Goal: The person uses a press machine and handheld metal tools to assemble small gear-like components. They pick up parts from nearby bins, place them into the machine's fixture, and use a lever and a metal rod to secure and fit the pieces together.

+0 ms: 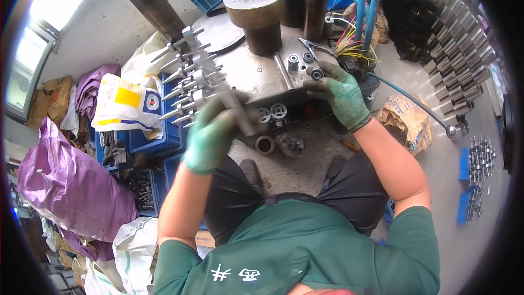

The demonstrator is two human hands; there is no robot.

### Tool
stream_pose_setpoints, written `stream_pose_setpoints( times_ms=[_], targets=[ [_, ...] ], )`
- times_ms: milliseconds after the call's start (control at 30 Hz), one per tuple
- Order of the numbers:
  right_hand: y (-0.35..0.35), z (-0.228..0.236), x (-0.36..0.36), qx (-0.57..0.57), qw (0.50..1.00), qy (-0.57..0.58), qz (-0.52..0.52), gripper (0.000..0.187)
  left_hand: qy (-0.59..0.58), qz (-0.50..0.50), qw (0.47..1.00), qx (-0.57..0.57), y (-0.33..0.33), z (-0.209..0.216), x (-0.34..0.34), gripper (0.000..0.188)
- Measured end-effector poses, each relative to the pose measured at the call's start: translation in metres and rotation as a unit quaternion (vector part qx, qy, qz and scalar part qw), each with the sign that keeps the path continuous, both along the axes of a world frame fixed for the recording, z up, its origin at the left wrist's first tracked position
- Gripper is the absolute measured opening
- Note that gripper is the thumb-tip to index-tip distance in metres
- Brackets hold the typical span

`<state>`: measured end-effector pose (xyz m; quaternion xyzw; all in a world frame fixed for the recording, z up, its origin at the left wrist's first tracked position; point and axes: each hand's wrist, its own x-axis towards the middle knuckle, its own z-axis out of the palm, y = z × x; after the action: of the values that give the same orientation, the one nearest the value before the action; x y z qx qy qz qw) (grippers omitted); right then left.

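Note:
My left hand (pixel 210 134), in a green work glove, grips a grey metal shaft (pixel 241 119) that is smeared by motion. It is in front of a rack of several steel shafts (pixel 199 76) with thick collars. My right hand (pixel 344 95), gloved alike with darkened fingertips, has its thumb and fingers around a small ring bearing (pixel 315 74) at the right of the metal press table (pixel 256 79). Two more bearings, one upright (pixel 293 61) and one behind (pixel 308 57), stand close by. A steel rod (pixel 283 71) lies left of them.
A heavy round press ram (pixel 254 11) stands at the back of the table. Pliers (pixel 309 45) and loose coloured wires (pixel 355 43) lie right. Blue bins (pixel 147 136) and a purple sack (pixel 71 186) fill the left. Stacked metal sleeves (pixel 458 49) line the right.

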<state>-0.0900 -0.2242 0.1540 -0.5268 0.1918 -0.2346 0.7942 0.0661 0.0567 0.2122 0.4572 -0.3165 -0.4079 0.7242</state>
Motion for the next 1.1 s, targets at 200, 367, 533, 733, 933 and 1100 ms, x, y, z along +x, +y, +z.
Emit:
stream_pose_setpoints(
  times_ms=[200,367,533,733,933,1100],
  targets=[
    [-0.002,-0.002,-0.001,0.023,1.0,-0.017,-0.004,0.053,-0.057,-0.14,0.984,0.095,-0.1,-0.09,-0.037,0.034],
    [0.006,0.003,-0.005,-0.03,0.999,0.034,-0.004,0.047,-0.064,-0.167,0.962,0.208,-0.094,-0.098,-0.057,0.036],
    [0.0,-0.005,-0.003,-0.197,0.978,0.042,0.055,0.041,-0.056,-0.156,0.961,0.223,-0.093,-0.097,-0.05,0.034],
    [0.011,0.002,0.006,-0.006,0.999,0.022,0.025,0.033,-0.054,-0.135,0.963,0.225,-0.092,-0.104,-0.05,0.034],
    [0.014,-0.007,0.007,0.024,0.996,0.059,0.069,0.041,-0.131,-0.109,0.961,0.22,-0.092,-0.114,-0.046,0.033],
    [0.022,-0.006,0.004,-0.047,0.996,0.042,0.064,0.04,-0.164,-0.056,0.966,0.19,-0.091,-0.118,-0.047,0.034]
  ],
)
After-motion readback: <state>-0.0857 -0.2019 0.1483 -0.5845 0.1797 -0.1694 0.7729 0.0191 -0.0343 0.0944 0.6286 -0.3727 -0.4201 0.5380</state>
